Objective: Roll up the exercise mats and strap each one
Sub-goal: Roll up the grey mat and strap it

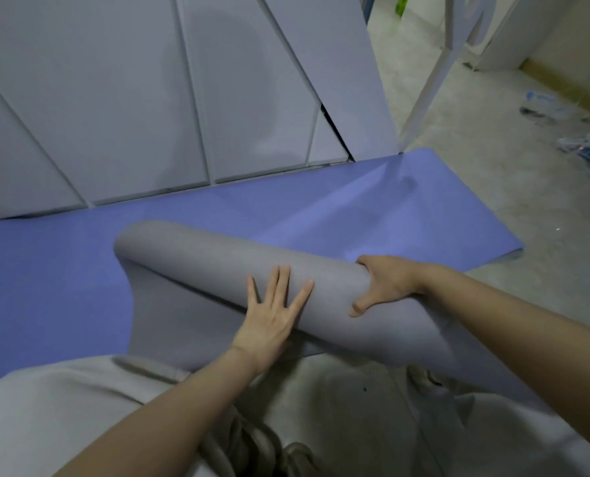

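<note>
A blue exercise mat (286, 215) with a grey underside lies flat on the floor in front of me. Its near end is rolled into a grey roll (217, 259) that runs from upper left to lower right. My left hand (272, 311) lies flat on the roll's near side, fingers straight and spread. My right hand (386, 285) grips the roll's right end, thumb on the near side and fingers wrapped over the top. No strap is visible.
White cabinet panels (114, 98) stand right behind the mat's far edge. Bare concrete floor (493, 187) spreads to the right, with a white chair leg (424, 91), a plastic bottle (544, 105) and a shoe (589, 149) on it. My knees are at the bottom.
</note>
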